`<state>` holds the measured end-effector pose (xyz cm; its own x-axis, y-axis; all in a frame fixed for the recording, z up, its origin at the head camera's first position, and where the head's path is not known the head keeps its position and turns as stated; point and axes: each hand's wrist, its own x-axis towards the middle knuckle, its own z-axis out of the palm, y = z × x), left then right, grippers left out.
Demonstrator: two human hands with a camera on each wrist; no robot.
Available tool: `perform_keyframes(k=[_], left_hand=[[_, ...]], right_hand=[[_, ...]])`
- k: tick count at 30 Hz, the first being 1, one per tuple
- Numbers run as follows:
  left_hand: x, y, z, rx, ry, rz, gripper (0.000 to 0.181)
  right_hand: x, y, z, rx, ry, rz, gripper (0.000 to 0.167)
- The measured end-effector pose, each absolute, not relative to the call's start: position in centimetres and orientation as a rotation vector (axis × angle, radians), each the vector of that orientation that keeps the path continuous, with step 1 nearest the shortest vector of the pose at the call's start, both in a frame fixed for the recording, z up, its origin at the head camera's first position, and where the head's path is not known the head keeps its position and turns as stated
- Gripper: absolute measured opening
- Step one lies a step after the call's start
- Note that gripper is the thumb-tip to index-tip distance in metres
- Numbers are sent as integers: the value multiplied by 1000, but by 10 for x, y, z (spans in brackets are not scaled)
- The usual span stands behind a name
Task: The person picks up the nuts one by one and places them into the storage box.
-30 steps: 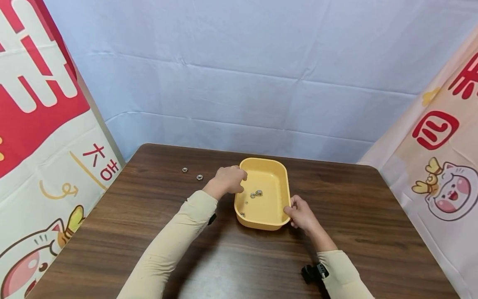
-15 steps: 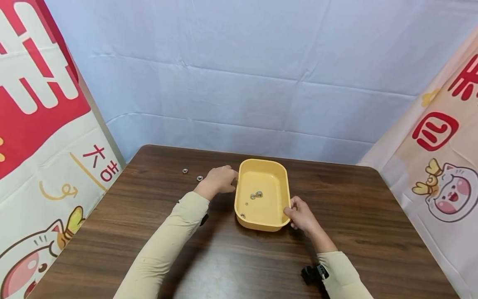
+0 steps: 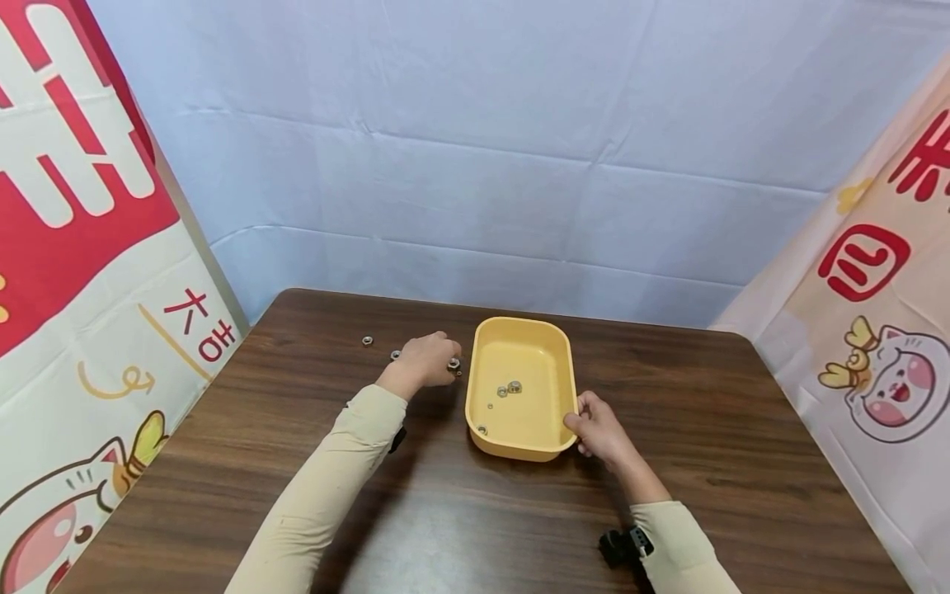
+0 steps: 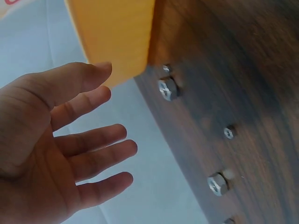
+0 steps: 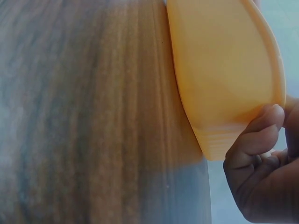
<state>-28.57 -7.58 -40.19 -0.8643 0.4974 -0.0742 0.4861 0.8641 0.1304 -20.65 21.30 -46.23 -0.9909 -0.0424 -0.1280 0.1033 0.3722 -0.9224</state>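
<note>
My left hand (image 3: 426, 360) is over the table beside the yellow tray (image 3: 521, 450), on its left. Its fingers are spread and loosely bent in the left wrist view, with nothing between them. A large hex nut (image 4: 168, 88) and a small nut (image 4: 167, 68) lie on the wood near the tray wall. Farther off are another small nut (image 4: 229, 132) and a large one (image 4: 217, 184). Inside the tray several metal nuts (image 3: 515, 387) rest on the bottom. My right hand (image 5: 266, 168) pinches the tray's rim at the near right corner.
The dark wooden table (image 3: 727, 429) reaches back to a pale blue cloth (image 3: 482, 190). Printed banners (image 3: 883, 371) hang at both sides. One nut (image 3: 367, 340) lies toward the table's far left.
My left hand has moved left, from over the tray's left rim to the table beside it; nuts beside the tray now show. My right hand and the tray have stayed put.
</note>
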Motion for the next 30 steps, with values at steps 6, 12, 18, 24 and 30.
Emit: perform_keyframes(k=[6, 12, 18, 24, 30], left_hand=[[-290, -85, -415, 711, 2906, 230, 31], [-297, -92, -424, 619, 2866, 352, 35], [-303, -98, -432, 609, 2839, 490, 37], [-306, -100, -438, 487, 2780, 729, 42], [-314, -100, -448, 473, 2733, 935, 40]], right_hand=[[-206, 213, -463, 60, 2497, -1683, 13], [-206, 213, -462, 63, 2495, -1680, 13], [-206, 213, -463, 55, 2494, -1682, 13], [-204, 212, -462, 61, 2481, -1696, 13], [-204, 212, -461, 57, 2460, -1712, 14]])
